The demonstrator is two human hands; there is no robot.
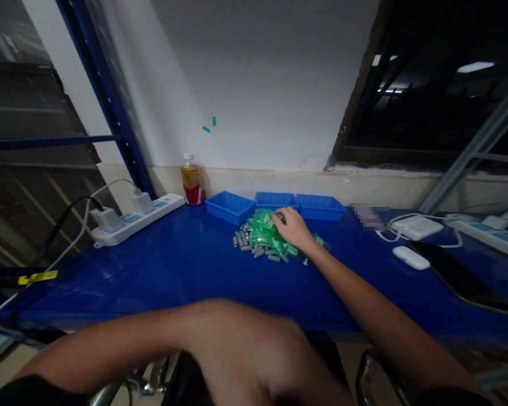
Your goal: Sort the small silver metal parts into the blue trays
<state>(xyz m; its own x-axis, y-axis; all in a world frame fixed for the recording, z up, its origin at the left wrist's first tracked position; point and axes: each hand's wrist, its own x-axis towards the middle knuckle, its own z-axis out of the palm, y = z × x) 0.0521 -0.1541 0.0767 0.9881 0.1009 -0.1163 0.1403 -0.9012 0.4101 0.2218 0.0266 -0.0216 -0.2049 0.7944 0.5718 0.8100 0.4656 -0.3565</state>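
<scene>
Your right hand point(291, 226) is stretched out w/ palm down on the pile of green packets point(267, 234), fingers curled loosely over the top of the heap. It looks like a light grab or a raking touch, but whether anything is actually pinched between the fingers can't be made out. The forearm runs back toward you across the blue table point(165, 265).

Your left hand point(254, 361) is close to the camera, below the table's near edge, blurred. Can't tell if it's closed on anything or just hanging loose; the metal bits under it are too dim to name.

Just left of the right hand, at the foot of the green heap, lie small grey cylinders point(249, 243), scattered loose, touching the packets. Just beyond the right hand sit three blue trays point(230, 206) in a row along the wall. They're probably set there so sorted pieces are within a short reach.

Farther left of the trays stands a drink bottle point(193, 180) against the wall, then a white power strip point(138, 219) w/ two plugs and cables trailing off the edge.

To the right of your right arm: a white charger box point(415, 226) w/ cord, a small white case point(410, 257), a dark phone point(459, 276) lying flat, and a second power strip point(489, 237) at the far right. These are well apart from the heap.
</scene>
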